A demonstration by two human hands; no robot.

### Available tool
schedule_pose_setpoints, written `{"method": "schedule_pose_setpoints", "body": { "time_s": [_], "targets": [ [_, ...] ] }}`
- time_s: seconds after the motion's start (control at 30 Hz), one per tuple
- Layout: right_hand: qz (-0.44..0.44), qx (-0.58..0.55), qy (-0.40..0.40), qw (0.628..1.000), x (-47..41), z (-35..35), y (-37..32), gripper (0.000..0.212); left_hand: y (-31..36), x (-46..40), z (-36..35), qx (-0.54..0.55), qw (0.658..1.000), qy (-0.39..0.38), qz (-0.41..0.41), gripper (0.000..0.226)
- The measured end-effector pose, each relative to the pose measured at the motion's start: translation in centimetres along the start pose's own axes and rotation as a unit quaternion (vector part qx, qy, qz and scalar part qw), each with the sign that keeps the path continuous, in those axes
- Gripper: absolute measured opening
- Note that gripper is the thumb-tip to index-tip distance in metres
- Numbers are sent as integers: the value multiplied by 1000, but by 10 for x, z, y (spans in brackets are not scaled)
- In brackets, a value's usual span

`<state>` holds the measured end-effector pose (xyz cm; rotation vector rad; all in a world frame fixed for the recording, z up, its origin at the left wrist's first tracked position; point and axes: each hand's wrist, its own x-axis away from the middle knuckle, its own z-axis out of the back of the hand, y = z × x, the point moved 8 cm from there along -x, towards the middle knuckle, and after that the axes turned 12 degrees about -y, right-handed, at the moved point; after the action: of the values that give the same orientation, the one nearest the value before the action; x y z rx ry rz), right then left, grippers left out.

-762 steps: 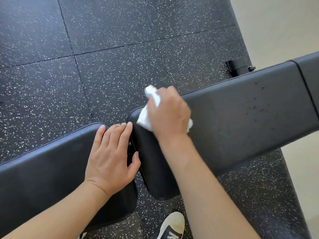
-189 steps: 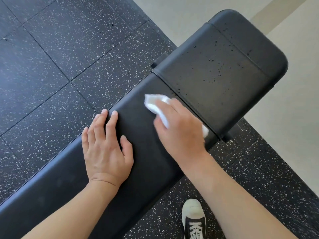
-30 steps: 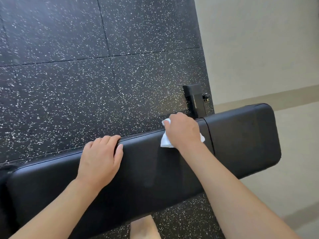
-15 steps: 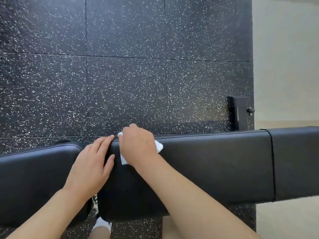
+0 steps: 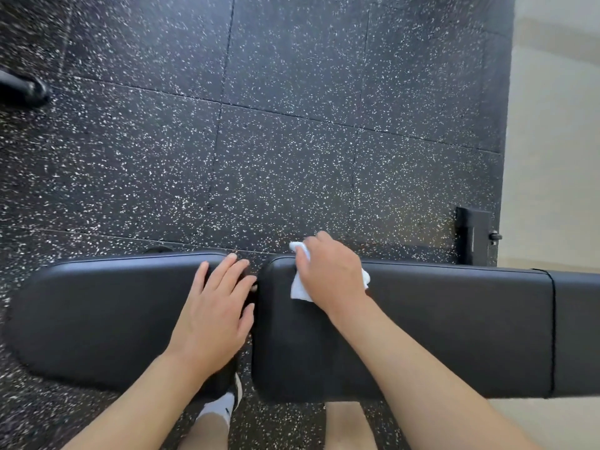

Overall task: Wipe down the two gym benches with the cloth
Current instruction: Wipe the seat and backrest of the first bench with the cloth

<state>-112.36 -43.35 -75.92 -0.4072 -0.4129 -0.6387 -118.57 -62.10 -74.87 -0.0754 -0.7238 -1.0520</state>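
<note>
Two black padded bench pads lie end to end across the lower view. On the left pad (image 5: 97, 306) my left hand (image 5: 217, 310) rests flat near its right end, fingers straight and reaching the gap. My right hand (image 5: 331, 274) holds a crumpled white cloth (image 5: 300, 289) against the far left corner of the right pad (image 5: 454, 326). Most of the cloth is hidden under the palm; its ends stick out at the fingertips and beside the wrist.
Speckled black rubber floor tiles (image 5: 259, 141) fill the upper view, with pale flooring (image 5: 552, 157) at the right. A black metal bench foot (image 5: 474, 235) stands behind the right pad. A dark object (image 5: 22, 89) lies at the far left. My legs and a sock (image 5: 217, 410) show below.
The view has shifted left, showing more of the left pad. My right hand with the cloth has stayed at the right pad's left end, and my left hand now lies flatter on the left pad.
</note>
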Motion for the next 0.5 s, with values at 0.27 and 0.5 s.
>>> {"method": "schedule_pose_setpoints", "body": {
  "time_s": [0.27, 0.5],
  "targets": [
    [127, 140, 86, 978, 38, -32, -105, 19, -48, 30, 2, -9, 997, 29, -68, 60],
    [175, 145, 98, 969, 100, -58, -93, 22, -42, 35, 3, -26, 996, 35, -73, 59]
  ]
}}
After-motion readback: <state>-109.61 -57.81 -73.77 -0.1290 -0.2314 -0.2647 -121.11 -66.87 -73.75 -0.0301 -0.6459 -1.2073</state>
